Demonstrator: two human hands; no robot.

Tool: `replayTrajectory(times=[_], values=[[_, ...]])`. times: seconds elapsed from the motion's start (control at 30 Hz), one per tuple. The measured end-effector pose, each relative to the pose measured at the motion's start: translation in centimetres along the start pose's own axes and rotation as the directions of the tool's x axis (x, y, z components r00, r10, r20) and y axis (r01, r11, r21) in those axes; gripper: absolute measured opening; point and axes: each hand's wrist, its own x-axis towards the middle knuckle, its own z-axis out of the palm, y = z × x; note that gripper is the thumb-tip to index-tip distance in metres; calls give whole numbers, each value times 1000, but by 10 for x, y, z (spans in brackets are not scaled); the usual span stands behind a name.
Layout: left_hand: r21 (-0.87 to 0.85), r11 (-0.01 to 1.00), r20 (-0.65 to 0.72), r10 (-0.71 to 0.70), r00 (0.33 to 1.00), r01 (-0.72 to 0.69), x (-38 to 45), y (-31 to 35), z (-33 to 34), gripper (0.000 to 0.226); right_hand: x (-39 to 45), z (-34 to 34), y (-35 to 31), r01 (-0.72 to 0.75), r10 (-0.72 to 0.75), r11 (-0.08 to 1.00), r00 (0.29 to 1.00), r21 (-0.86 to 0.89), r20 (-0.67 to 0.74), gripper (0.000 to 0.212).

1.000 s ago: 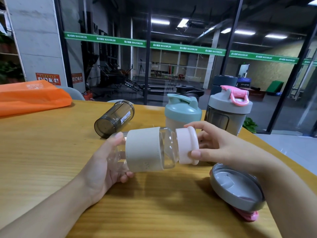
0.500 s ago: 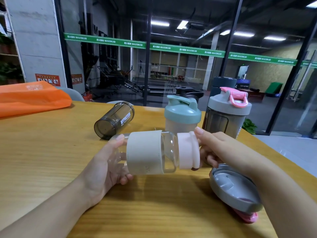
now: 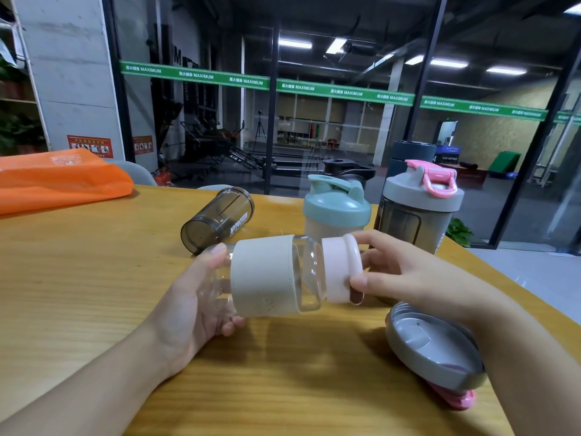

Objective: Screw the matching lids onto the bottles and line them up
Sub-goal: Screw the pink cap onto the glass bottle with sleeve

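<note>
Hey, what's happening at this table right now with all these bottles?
A person is putting a pink lid on a clear bottle with a pale sleeve, held sideways above the wooden table. The left hand grips its base; the right hand pinches the lid. Two capped shakers, teal-lidded and grey-lidded, stand behind. A smoky bottle lies open on its side, and a grey lid lies loose near the right arm.

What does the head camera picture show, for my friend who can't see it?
Two hands hold a clear bottle sideways above a wooden table: the left hand grips its base, the right hand pinches its pink lid. Behind stand a teal-lidded bottle and a grey bottle; a dark lidless bottle lies on its side.
</note>
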Motion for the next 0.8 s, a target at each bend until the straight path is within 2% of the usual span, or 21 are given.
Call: replayTrajectory(times=[0.13,0.27,0.43,0.53,0.6,0.67,0.8], values=[[15,1000,15,15,1000,-15,0,0,0,50,0,6,-8,-18,14,997,999,-81,-51,40],[33,999,21,13,1000,-14,1,-2,-1,66,-2,9,-14,-57,50,992,997,-110,-57,49],[19,999,30,25,999,-26,0,-1,-1,61,0,7,-10,-81,74,991,995,-109,-63,61],[4,1000,30,30,999,-30,1,-1,-1,55,-1,5,-5,3,-6,999,998,-50,-67,42],[2,1000,30,30,999,-30,1,-1,-1,57,1,2,1,37,-38,999,999,-27,-30,65],[-5,1000,20,26,999,-26,1,-1,-2,60,1,1,4,80,-80,996,997,-35,4,78],[-9,1000,-1,9,1000,-9,3,-1,-1,73,1,-1,4,128,-127,991,992,-35,11,71]])
